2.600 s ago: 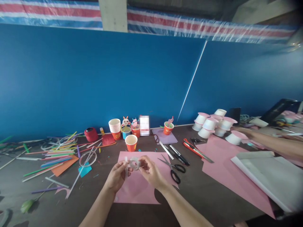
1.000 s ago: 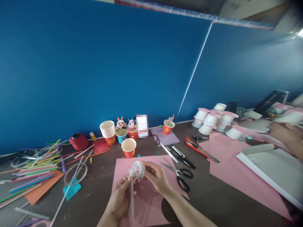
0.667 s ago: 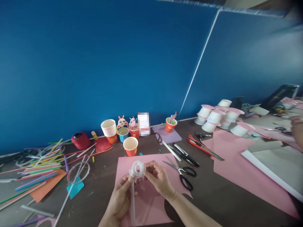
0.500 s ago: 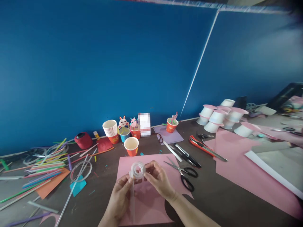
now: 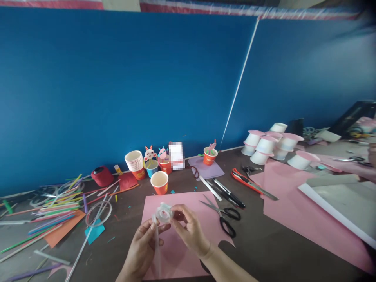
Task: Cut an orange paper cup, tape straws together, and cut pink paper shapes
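My right hand (image 5: 190,231) pinches a roll of clear tape (image 5: 164,212) between thumb and fingers. My left hand (image 5: 139,248), also closed, grips a pale translucent straw (image 5: 157,250) near its upper end, just left of the roll. The straw hangs down toward me. Beneath both hands lies a pink sheet of paper (image 5: 173,262) with a curved piece cut from its right edge. Black-handled scissors (image 5: 221,212) rest with their blades over the sheet's right side. Whether a length of tape joins roll and straw is too faint to make out.
Loose coloured straws (image 5: 55,211) spread across the left. A paper cup (image 5: 160,183), stacked cups (image 5: 135,164) and a red thread spool (image 5: 102,176) stand toward the blue wall. Markers (image 5: 227,192), a red utility knife (image 5: 252,184), more pink paper (image 5: 282,192) and white cups (image 5: 266,147) lie rightward.
The roll has tilted and moved slightly away from the straw's top, opening a small gap. Both hands keep their holds. The whole view has shifted a little.
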{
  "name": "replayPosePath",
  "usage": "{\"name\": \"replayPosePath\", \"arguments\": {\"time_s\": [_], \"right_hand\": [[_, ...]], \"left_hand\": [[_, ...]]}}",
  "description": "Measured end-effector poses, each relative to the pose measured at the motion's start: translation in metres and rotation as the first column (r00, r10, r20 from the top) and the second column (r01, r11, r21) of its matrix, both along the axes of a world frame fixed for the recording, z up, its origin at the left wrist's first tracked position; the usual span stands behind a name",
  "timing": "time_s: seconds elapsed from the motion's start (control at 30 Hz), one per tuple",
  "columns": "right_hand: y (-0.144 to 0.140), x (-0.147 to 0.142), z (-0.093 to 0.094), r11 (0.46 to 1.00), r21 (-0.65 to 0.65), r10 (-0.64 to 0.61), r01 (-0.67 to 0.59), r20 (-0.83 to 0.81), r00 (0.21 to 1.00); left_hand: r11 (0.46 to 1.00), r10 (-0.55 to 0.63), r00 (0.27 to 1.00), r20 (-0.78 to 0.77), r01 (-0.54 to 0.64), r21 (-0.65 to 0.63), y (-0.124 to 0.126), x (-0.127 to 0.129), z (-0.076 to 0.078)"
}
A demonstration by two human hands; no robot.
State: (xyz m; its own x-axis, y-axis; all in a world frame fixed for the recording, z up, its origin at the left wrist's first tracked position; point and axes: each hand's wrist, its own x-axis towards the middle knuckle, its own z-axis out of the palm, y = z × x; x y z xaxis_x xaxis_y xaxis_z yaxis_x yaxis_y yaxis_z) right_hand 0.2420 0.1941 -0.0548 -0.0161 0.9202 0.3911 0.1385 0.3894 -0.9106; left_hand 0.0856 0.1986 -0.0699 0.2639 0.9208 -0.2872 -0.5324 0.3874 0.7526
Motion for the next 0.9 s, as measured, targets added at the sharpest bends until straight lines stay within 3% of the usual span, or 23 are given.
{"name": "replayPosePath", "arguments": {"time_s": [0.23, 0.4, 0.57, 0.7, 0.9], "right_hand": [[-0.003, -0.003, 0.004, 1.0, 0.004, 0.029, -0.029, 0.043, 0.999], [-0.006, -0.009, 0.003, 0.993, -0.093, 0.066, -0.075, -0.096, 0.993], [-0.004, -0.006, 0.008, 0.965, -0.213, 0.128, -0.151, -0.117, 0.985], [-0.003, 0.001, 0.015, 0.974, -0.179, 0.137, -0.141, -0.035, 0.99], [0.0, 0.006, 0.012, 0.968, -0.168, 0.174, -0.184, -0.075, 0.982]], "left_hand": [[0.996, 0.041, 0.999, 0.004, -0.041, -0.079, 0.0, -0.003, -0.001], [0.994, 0.06, 0.998, -0.026, -0.063, -0.093, -0.001, -0.006, -0.004], [0.998, -0.04, 0.996, -0.078, 0.044, 0.046, -0.002, -0.008, -0.004], [0.972, -0.142, 0.98, -0.139, 0.164, 0.165, -0.003, -0.009, 0.0], [0.96, -0.207, 0.974, -0.09, 0.22, 0.174, -0.001, -0.012, 0.007]]}}
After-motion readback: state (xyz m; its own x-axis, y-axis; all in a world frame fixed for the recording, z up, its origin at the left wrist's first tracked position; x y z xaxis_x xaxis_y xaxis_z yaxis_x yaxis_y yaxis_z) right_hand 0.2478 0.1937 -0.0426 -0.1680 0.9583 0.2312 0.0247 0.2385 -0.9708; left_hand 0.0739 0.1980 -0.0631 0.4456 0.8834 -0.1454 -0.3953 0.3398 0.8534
